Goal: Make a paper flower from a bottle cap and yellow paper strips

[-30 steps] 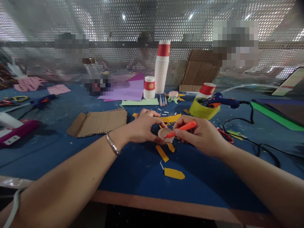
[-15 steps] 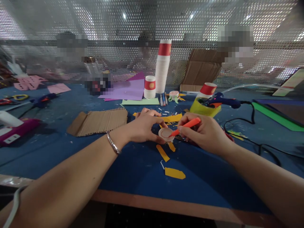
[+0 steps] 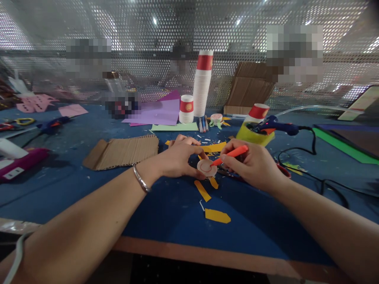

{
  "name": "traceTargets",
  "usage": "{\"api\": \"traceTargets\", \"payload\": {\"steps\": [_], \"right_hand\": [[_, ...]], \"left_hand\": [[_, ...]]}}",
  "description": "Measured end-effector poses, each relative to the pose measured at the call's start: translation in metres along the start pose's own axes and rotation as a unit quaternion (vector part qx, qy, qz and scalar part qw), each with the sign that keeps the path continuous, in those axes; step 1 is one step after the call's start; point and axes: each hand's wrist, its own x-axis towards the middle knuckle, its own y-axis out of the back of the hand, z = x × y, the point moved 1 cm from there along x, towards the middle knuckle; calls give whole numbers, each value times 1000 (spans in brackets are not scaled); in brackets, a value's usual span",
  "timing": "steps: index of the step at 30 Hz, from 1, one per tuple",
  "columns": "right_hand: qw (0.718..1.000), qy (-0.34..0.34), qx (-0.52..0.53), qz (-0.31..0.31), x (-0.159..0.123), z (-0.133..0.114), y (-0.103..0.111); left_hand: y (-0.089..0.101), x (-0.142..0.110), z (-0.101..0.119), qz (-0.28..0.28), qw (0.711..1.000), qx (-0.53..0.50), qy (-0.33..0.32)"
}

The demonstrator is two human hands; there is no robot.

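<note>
My left hand (image 3: 185, 157) holds a small round white disc (image 3: 205, 169), like the base of a paper cup, between thumb and forefinger. A curved dark red line is drawn on its face, and yellow paper strips show around its edge. Pinched in my right hand (image 3: 251, 163) is an orange-red marker (image 3: 233, 155), slanted down to the left, its tip on the disc. Just below lie a narrow yellow paper strip (image 3: 203, 191) and a pointed yellow paper piece (image 3: 218, 215). Red-handled scissors (image 3: 283, 170) are partly hidden behind my right hand.
Corrugated cardboard (image 3: 127, 153) lies to the left. Behind stand a stack of paper cups (image 3: 203, 86), a single cup (image 3: 186, 109), several markers (image 3: 203, 124) and a second disc with green strips (image 3: 216, 118). A glue gun (image 3: 278, 127) rests on a yellow tape roll (image 3: 255, 138); its cable trails right.
The marker tip has moved along the disc, first right, then back up and left, and the drawn red curve is longer. My left hand keeps its place.
</note>
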Motion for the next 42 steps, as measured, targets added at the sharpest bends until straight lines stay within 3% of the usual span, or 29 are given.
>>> {"api": "traceTargets", "payload": {"steps": [42], "right_hand": [[999,32,25,-13,5,-3,-13]], "left_hand": [[1,2,0,-11,1000,-4,0]]}}
